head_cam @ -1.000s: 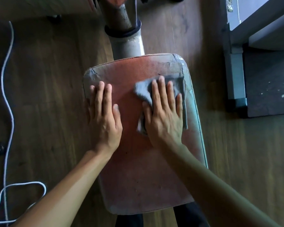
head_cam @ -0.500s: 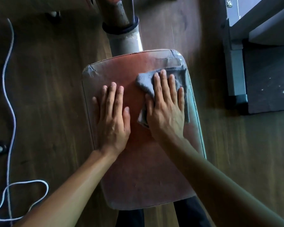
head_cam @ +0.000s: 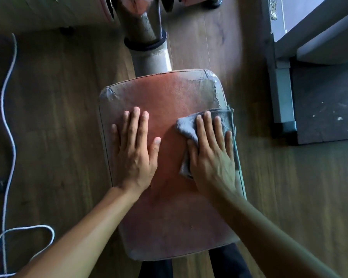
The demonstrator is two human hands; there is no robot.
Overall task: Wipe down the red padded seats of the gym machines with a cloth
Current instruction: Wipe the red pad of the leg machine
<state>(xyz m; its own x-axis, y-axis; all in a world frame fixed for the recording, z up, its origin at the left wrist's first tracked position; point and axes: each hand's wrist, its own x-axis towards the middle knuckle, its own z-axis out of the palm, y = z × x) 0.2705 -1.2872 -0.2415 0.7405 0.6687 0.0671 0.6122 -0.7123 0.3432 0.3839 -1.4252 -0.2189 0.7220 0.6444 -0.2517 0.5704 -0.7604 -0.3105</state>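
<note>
A worn red padded seat (head_cam: 169, 93) with cracked, peeling far corners fills the middle of the head view. My left hand (head_cam: 135, 151) rests flat on its left half, fingers straight. A crumpled grey cloth (head_cam: 225, 119) lies on the seat's right side near the edge. My right hand (head_cam: 211, 155) presses flat on top of the cloth with straight fingers, covering most of it.
A thick metal post (head_cam: 149, 47) rises from the seat's far end. A white cord (head_cam: 6, 121) snakes over the wooden floor on the left. A grey machine frame (head_cam: 281, 93) and a dark floor mat (head_cam: 325, 105) stand at the right.
My right hand has slid the cloth back from the seat's far right corner toward me along the right edge. My left hand stays flat on the seat's left half.
</note>
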